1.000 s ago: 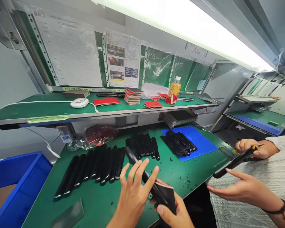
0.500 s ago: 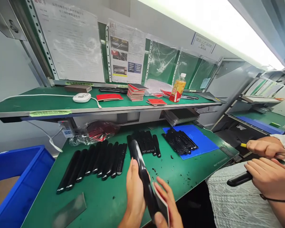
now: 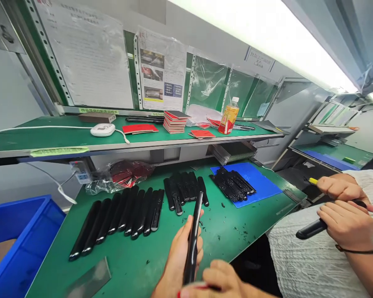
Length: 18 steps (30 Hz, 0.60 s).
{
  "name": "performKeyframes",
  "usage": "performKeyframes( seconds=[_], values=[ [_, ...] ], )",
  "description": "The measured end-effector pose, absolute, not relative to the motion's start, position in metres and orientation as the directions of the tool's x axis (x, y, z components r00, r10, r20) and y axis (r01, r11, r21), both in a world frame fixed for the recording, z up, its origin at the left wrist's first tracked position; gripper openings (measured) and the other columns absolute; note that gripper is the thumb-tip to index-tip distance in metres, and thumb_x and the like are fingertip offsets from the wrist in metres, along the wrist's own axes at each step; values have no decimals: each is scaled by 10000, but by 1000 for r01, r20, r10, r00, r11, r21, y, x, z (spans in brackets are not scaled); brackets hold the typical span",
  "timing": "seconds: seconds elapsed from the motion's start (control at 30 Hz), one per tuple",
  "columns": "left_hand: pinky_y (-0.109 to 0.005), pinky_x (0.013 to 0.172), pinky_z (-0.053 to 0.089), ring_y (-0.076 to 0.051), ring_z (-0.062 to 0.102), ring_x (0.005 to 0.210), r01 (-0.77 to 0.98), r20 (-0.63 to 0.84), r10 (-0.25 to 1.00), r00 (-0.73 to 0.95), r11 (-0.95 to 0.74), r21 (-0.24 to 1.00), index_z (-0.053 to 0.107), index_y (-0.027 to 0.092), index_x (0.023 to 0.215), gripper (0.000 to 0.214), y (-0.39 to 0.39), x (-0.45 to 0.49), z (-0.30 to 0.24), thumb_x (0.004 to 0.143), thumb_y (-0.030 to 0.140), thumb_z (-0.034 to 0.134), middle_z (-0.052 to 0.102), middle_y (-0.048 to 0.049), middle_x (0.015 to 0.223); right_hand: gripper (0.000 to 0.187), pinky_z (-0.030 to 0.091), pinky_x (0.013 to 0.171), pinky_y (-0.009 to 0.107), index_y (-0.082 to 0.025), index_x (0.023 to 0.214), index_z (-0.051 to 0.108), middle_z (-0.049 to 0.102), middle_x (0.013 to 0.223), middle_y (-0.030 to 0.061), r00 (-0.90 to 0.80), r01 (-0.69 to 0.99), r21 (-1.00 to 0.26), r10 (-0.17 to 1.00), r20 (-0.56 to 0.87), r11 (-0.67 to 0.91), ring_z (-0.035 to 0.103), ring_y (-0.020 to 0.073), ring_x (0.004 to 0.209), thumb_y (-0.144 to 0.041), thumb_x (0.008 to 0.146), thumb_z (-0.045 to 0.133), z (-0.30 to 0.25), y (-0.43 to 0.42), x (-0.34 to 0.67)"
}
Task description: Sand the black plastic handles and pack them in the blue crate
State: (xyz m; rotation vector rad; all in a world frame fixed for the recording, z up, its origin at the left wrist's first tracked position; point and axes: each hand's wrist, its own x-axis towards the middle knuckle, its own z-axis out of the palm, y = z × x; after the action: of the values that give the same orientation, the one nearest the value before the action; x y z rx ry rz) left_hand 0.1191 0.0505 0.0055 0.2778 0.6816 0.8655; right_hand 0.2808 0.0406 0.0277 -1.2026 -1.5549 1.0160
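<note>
My left hand [image 3: 178, 250] is wrapped round a long, glossy black plastic casing [image 3: 193, 240], shaped like half of a hair straightener and pointing up and away. At its near end my right hand [image 3: 222, 278] is closed on a thin red sanding pad [image 3: 202, 285], mostly covered by the fingers and cut by the frame's lower edge. Whether the pad touches the casing I cannot tell. Left of my hands, several black casings [image 3: 121, 215] lie in a row. Another group [image 3: 186, 186] lies beyond them, and more black casings [image 3: 231, 186] are piled on a blue sheet [image 3: 261, 186].
Red pads [image 3: 175, 123] are stacked on the shelf [image 3: 149, 142] beside a drink bottle [image 3: 229, 116]. A blue bin [image 3: 34, 231] stands left. Black shavings [image 3: 244, 234] dot the green table. At right, a co-worker's hands [image 3: 345, 223] hold a black casing and a yellow-ended tool.
The casing has turned onto its narrow side in my left hand. My right hand has moved down to its near end with the pad. The view has shifted slightly.
</note>
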Motion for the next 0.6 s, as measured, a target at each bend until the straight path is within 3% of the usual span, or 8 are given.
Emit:
performKeyframes(
  seconds=[0.1,0.2,0.27,0.33,0.43,0.5,0.53,0.6],
  values=[
    [-201,345,219,-48,301,352,-517,-465,777,424,629,580,689,154,1085,655,22,109,8,624,589,852,406,81,509,344,486,1031,500,-262,1226,628,593,1346,92,-3,240,-952,981,196,191,560,249,1195,-449,938,607,43,72,307],
    [-234,415,367,-77,405,364,-534,-324,790,521,598,598,734,144,965,587,6,87,15,561,533,907,445,57,470,334,348,1145,459,-275,1174,700,644,1314,56,124,205,-965,974,191,164,526,251,1220,-466,905,650,43,74,322],
    [-245,494,466,-108,509,429,-636,-280,797,536,598,487,729,176,948,447,13,74,22,669,502,853,470,48,479,414,445,1023,421,-268,1226,685,711,1177,57,213,129,-984,966,148,122,600,242,1046,-534,932,565,36,59,318],
    [-224,550,517,-133,637,612,-718,-351,788,506,610,336,695,192,1007,297,32,69,29,839,436,710,614,-6,656,525,523,789,382,-233,1291,634,740,1018,77,260,13,-997,963,71,70,627,213,808,-580,975,401,25,40,305],
    [-170,511,499,-117,661,733,-760,-515,745,425,603,244,630,147,1097,252,60,78,29,972,330,510,675,-86,940,466,510,648,322,-222,1216,658,730,1060,92,154,-400,-912,974,-166,-93,642,198,768,-533,960,423,11,15,281],
    [-185,508,505,-106,628,674,-774,-557,785,272,522,358,607,140,1125,239,70,88,22,985,296,494,662,-84,936,424,507,671,297,-237,1230,644,731,1072,87,12,-602,-762,951,-308,-240,660,186,791,-513,934,518,5,3,270],
    [-199,536,522,-105,620,668,-757,-553,813,183,475,449,602,152,1144,221,70,92,17,973,267,524,656,-74,942,459,506,691,291,-247,1289,606,739,1042,84,-23,-626,-726,937,-349,-285,663,177,775,-529,933,533,2,-2,267],
    [-201,560,529,-93,608,657,-666,-494,868,57,401,629,578,205,1236,309,66,99,7,928,217,608,650,-52,999,552,516,733,300,-260,1398,516,748,982,81,34,-510,-814,939,-343,-279,666,170,741,-588,957,468,-2,-11,265]
  ],
)
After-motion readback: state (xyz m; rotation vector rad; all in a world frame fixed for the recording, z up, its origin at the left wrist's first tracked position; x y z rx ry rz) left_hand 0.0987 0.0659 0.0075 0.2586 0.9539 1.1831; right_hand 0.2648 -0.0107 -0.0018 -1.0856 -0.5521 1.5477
